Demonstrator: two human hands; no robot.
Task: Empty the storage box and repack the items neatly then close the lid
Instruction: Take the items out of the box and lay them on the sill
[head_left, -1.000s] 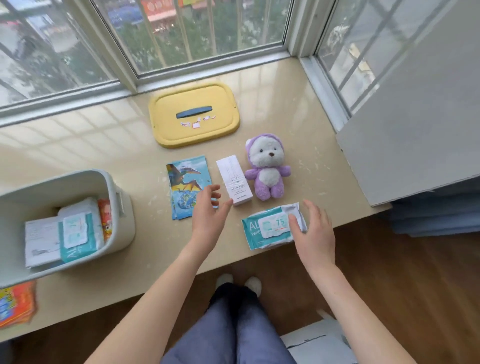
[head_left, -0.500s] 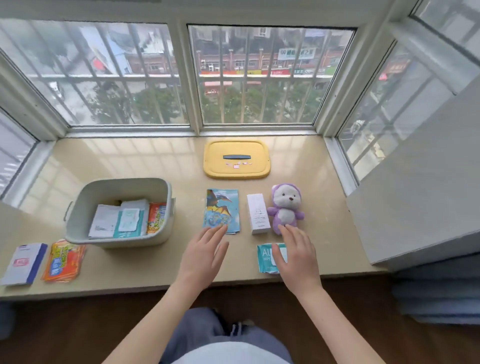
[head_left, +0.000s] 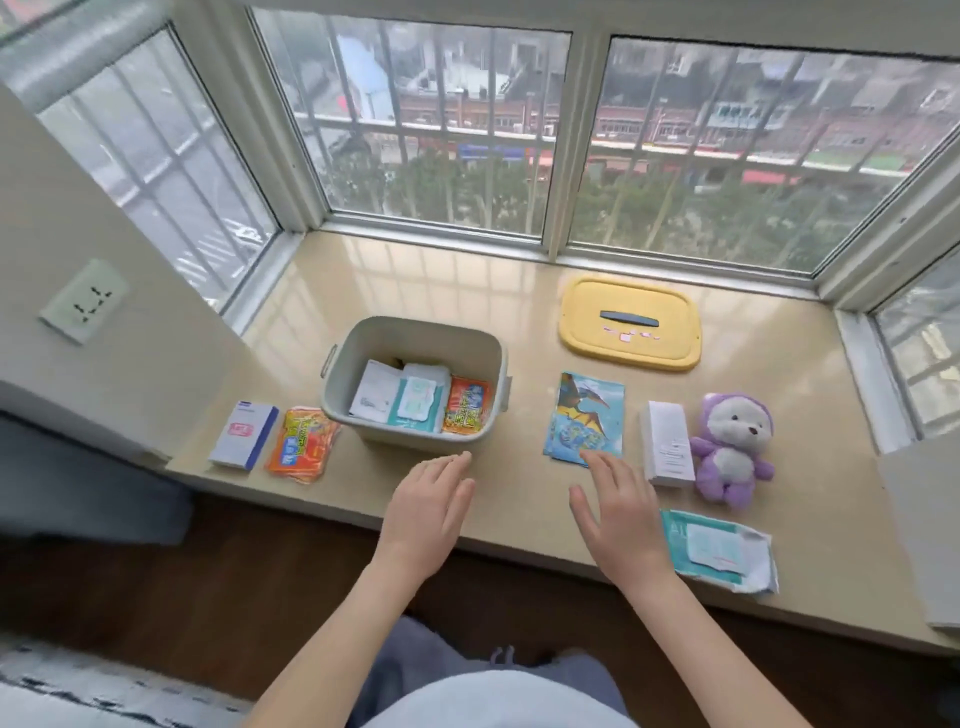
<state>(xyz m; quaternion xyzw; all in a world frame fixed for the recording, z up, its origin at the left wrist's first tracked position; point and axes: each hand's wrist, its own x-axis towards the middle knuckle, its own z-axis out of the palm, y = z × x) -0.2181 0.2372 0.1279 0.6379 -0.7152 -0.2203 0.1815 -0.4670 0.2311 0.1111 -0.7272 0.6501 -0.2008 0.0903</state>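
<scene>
The grey storage box (head_left: 363, 343) stands open on the window ledge with a white packet, a teal wipes pack (head_left: 415, 405) and an orange packet (head_left: 466, 405) inside. Its yellow lid (head_left: 630, 325) lies flat behind and to the right. A dinosaur booklet (head_left: 586, 415), a white carton (head_left: 666, 441), a purple plush bear (head_left: 730, 447) and a second teal wipes pack (head_left: 719, 551) lie right of the box. My left hand (head_left: 428, 506) hovers empty just before the box, fingers straight. My right hand (head_left: 621, 512) is spread and empty near the booklet's front edge.
A white and blue box (head_left: 243, 435) and an orange packet (head_left: 303, 444) lie left of the storage box. Window frames wall the ledge at the back and sides. A wall with a socket (head_left: 83, 301) stands at the left, a grey panel (head_left: 930, 525) at the far right.
My right hand let go of the teal wipes pack and drew left. Both hands moved left toward the box, and my view swung left and up.
</scene>
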